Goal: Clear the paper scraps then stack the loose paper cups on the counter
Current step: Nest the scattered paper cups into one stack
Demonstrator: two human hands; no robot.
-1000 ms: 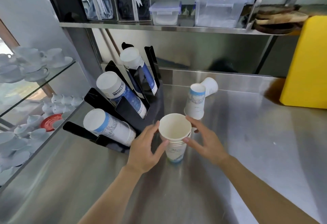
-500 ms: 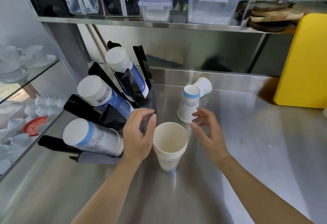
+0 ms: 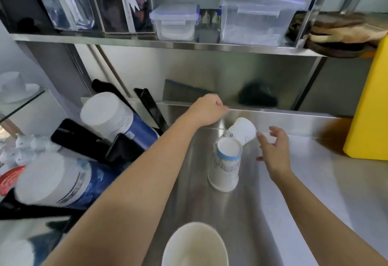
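Observation:
An upside-down paper cup (image 3: 225,168) with a blue band stands mid-counter. Behind it a second white cup (image 3: 242,130) lies tipped on its side against the back ledge. A stack of nested upright cups (image 3: 195,244) stands at the bottom edge of the view, mouth up. My left hand (image 3: 206,109) is stretched far back over the ledge, fingers curled shut; nothing shows in it. My right hand (image 3: 273,150) hovers open just right of the tipped cup, fingertips close to it, apart from it. No paper scraps are in view.
A black tiered cup dispenser (image 3: 88,139) with sleeves of cups fills the left. A yellow bin (image 3: 371,108) stands at the right. The steel shelf (image 3: 168,44) overhead carries plastic boxes. White crockery sits on glass shelves at far left.
Both hands let go of the nested cup stack and reached toward the back. The view moved forward, so the stack now sits at the bottom edge.

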